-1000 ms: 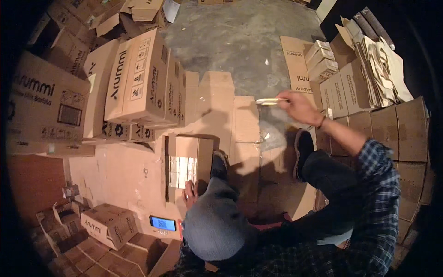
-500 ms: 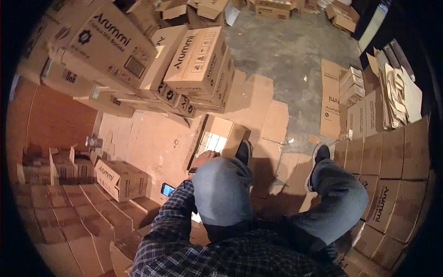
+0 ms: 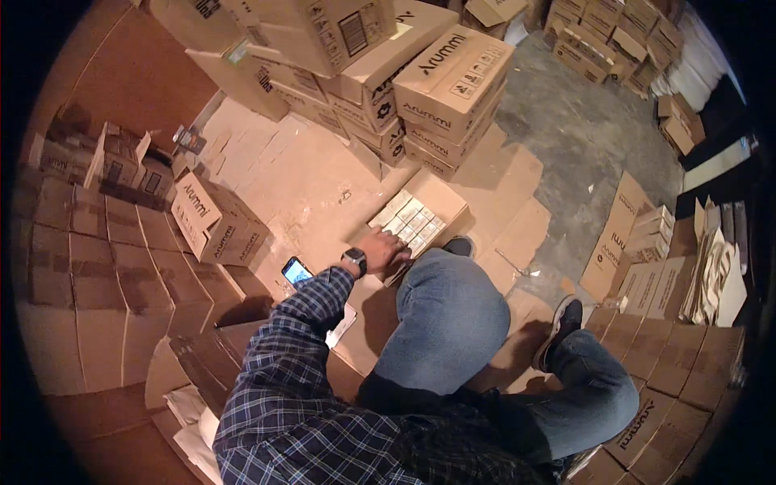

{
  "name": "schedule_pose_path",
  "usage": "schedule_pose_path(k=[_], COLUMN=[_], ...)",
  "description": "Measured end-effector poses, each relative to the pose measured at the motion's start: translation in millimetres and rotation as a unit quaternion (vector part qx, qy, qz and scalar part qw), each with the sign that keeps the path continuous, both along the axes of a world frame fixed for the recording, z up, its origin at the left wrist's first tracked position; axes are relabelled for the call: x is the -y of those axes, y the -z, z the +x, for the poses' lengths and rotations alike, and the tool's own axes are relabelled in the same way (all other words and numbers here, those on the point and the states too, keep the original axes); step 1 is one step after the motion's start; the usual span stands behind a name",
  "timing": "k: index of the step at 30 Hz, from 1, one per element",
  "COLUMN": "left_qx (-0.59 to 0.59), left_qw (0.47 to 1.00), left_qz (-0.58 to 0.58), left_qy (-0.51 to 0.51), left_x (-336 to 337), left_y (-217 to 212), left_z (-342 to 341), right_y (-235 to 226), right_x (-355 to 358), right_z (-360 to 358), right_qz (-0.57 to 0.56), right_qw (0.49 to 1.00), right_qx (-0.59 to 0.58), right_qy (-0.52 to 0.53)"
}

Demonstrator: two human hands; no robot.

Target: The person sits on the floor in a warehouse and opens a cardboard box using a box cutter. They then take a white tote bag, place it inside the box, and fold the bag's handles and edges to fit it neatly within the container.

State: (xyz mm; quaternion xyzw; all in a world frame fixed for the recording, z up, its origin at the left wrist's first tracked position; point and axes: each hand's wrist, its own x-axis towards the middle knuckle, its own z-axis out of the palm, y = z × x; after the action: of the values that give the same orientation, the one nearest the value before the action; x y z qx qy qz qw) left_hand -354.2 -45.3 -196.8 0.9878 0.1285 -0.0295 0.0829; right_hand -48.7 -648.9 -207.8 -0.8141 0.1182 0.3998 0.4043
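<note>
phone (image 3: 296,271) on cardboard floor | stacked cartons (image 3: 420,73) behind | flattened boxes (image 3: 715,279) right | concrete floor (image 3: 590,137)

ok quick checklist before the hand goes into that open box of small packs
1. Left hand at the open box: ok, it rests on the near edge of the small packs.
2. Box flaps open: ok.
3. Packs in neat rows: ok.
4. Right hand free: cannot tell, not in view.
5. Phone away from the box: ok, it lies on the cardboard beside the left forearm.
6. Stacked cartons behind the box steady: cannot tell.
</note>
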Motion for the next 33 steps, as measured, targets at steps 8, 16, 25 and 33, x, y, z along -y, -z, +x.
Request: schedule_pose_path(k=[8,16,25,33], left_qx=[-0.176,-0.11,0.153,0.146], left_qw=[0.949,0.923,0.858,0.82], left_qz=[0.054,-0.21,-0.322,-0.098], left_qy=[-0.255,-0.304,-0.37,-0.544], left_x=[-8.2,-34.7,1.6,50.5], left_y=[-17.0,15.6,21.6,57.5], left_z=[-62.0,-67.7,-67.7,-106.0], right_y=[-26.8,-167.1,-59.0,21.0], right_x=[-1.4,-122.8,-463.9,-581.6], right_z=[58.6,211.7,76.6,-59.0], right_qz=[-0.008,0.018,0.11,0.148], right_qw=[0.994,0.854,0.687,0.761], right_qx=[0.028,0.228,0.272,0.327], right_qy=[-0.106,-0.468,-0.665,-0.54])
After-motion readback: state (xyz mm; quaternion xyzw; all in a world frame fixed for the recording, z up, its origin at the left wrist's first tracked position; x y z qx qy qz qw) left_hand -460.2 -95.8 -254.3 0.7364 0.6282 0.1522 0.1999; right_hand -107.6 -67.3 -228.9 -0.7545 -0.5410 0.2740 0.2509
